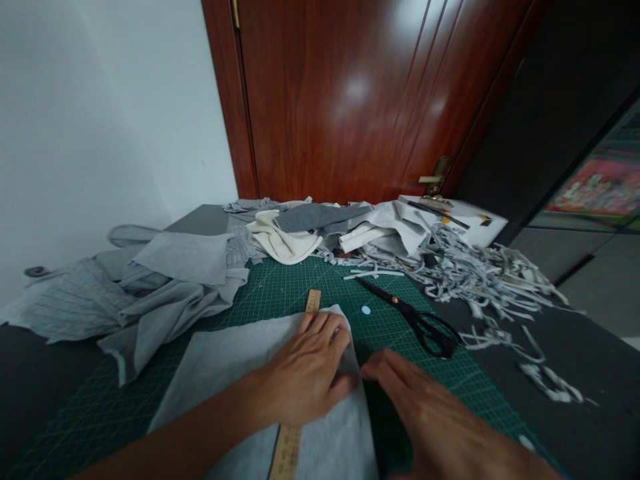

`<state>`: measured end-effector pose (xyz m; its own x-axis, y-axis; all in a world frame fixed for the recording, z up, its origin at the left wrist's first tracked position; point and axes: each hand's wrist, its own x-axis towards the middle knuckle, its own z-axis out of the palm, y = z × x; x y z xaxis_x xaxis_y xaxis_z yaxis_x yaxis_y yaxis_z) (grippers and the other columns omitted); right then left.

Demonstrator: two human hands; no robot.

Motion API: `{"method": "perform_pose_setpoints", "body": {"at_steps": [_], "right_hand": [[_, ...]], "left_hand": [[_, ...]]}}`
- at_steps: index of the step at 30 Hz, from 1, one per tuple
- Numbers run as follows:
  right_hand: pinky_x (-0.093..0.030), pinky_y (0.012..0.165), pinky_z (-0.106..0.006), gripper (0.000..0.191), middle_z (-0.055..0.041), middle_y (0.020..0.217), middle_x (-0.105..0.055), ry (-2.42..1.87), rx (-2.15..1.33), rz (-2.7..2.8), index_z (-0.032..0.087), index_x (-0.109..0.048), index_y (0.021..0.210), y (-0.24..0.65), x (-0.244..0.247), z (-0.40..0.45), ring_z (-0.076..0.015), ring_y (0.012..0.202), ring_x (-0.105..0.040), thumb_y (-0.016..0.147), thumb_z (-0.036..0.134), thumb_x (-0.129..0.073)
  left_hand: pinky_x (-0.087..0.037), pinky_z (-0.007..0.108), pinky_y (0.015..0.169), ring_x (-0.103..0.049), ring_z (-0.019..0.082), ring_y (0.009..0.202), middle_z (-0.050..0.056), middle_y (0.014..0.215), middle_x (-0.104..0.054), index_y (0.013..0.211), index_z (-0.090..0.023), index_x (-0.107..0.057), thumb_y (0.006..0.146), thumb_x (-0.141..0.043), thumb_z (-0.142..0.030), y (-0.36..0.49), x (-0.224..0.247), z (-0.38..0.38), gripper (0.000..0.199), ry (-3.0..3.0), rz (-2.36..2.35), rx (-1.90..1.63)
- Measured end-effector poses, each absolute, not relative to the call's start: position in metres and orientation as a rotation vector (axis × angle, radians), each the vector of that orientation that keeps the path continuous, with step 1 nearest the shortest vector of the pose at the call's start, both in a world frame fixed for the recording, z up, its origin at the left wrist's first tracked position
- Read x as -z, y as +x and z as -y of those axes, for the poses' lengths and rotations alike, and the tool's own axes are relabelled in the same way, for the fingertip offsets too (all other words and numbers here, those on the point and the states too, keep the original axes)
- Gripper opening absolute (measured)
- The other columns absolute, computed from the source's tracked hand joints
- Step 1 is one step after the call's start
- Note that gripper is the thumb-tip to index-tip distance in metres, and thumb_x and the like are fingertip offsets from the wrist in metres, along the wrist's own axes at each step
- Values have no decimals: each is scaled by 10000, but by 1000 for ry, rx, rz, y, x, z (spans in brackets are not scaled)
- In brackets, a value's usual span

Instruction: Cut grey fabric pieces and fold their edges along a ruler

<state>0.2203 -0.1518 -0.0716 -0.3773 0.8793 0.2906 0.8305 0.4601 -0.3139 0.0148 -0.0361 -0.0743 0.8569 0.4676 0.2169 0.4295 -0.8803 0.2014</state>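
A piece of light grey cloth [225,363] lies flat on the green cutting mat [320,277]. Along it runs a wooden ruler [286,453], its far end sticking out past the cloth's top edge. My left hand [313,367] rests across the ruler and cloth, palm down, fingers bent forward and thumb apart. Beside the cloth's right edge is my right hand [405,387], smeared by motion, its fingertips close to that edge; whether they grip anything is unclear. Black-handled scissors [415,317] lie on the mat beyond my right hand, their blades pointing away to the left.
Crumpled grey fabric [175,287] is piled on the left. Folded cloth pieces [285,237] line the back, and a heap of thin fabric strips [470,273] spreads across the right. A white box [480,227] stands behind it. A wooden door [340,100] rises beyond the table.
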Motion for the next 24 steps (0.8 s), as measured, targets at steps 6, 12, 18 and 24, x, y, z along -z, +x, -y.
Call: {"method": "perform_pose_setpoints", "body": {"at_steps": [6, 12, 18, 24], "right_hand": [[-648, 810, -381, 305, -107, 1056, -776, -1234, 139, 2389, 212, -655, 1164, 209, 89, 163, -283, 902, -759, 871, 180, -732], [-583, 602, -329, 180, -67, 795, -755, -1266, 154, 2320, 225, -675, 964, 205, 96, 162, -253, 678, -743, 904, 69, -608], [-541, 514, -295, 281, -40, 769, -804, -1574, -545, 1920, 241, -601, 1232, 198, 104, 156, -237, 583, -758, 973, 328, -666], [-563, 605, -296, 372, -19, 812, -797, -1518, -882, 1666, 244, -591, 1197, 194, 88, 140, -216, 673, -743, 861, 262, -749]], "left_hand": [[-344, 573, 1167, -450, 366, 1366, 164, 1417, -535, 1301, -156, -520, 939, -649, -311, 12, 75, 38, 413, 2909, -698, -373], [-332, 588, 1173, -436, 373, 1387, 167, 1438, -535, 1316, -160, -519, 950, -658, -350, 12, 76, 38, 435, 2911, -721, -381], [-371, 576, 1139, -467, 370, 1358, 172, 1418, -545, 1281, -163, -532, 960, -626, -329, 12, 74, 38, 374, 2929, -677, -350], [-343, 578, 1158, -446, 368, 1374, 159, 1409, -546, 1240, -175, -550, 954, -621, -339, 11, 77, 39, 338, 2921, -717, -370]]}}
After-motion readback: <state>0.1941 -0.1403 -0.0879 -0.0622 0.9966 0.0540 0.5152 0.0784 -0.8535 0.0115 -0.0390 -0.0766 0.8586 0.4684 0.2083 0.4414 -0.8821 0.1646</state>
